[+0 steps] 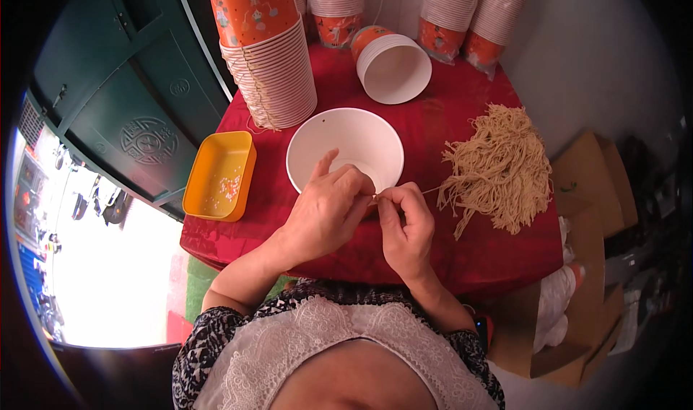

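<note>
My left hand (325, 211) and my right hand (408, 229) meet at the near rim of a white paper bucket (303, 154). Both pinch a thin tan cord, and one finger of the left hand points up and away. A short length of the cord (431, 190) stretches from my right fingertips toward a heap of tan cords (502, 172) on the right. Fingers hide most of the pinched part, so I cannot tell whether it passes through the rim. On the bucket's far wall a small dark hole shows near the top.
A yellow tray (247, 186) with small white pieces sits at the left of the red-covered table (339, 262). Tall nested orange buckets (271, 71) stand behind it. Another bucket (395, 71) lies sideways at the back, near wrapped stacks (451, 9). Cardboard boxes (592, 265) are at the right.
</note>
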Tool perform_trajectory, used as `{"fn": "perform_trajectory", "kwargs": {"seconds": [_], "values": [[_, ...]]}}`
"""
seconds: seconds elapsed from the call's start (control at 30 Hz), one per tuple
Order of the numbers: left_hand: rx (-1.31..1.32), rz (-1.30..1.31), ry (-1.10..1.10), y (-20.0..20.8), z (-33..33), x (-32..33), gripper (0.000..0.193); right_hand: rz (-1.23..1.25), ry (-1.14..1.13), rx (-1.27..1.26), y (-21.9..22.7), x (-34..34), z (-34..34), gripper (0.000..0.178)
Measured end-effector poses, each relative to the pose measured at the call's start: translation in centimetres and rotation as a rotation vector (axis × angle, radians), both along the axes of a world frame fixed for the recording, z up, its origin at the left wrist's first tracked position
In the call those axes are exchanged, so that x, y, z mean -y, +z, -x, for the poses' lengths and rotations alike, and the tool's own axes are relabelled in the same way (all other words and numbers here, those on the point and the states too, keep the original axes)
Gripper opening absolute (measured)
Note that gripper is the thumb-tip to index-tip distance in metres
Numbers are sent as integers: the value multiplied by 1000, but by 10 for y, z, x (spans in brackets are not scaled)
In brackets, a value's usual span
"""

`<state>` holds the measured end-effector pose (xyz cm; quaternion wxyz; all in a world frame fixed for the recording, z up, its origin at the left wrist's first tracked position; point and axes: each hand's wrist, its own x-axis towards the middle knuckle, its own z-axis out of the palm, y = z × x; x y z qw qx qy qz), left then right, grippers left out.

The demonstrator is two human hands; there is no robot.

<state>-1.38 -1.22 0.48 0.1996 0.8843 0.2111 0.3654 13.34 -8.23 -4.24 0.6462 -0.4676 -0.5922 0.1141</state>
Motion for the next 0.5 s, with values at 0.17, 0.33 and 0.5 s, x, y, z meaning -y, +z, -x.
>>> {"fn": "perform_trajectory", "kwargs": {"seconds": [0.17,0.33,0.5], "values": [[-47,-96,-22,3,3,2,25,26,6,-99,-2,2,5,3],[-31,-91,-28,5,3,6,25,37,-18,-141,-4,2,6,3],[16,-123,-26,-2,2,4,22,46,-38,-134,-5,4,8,3]]}}
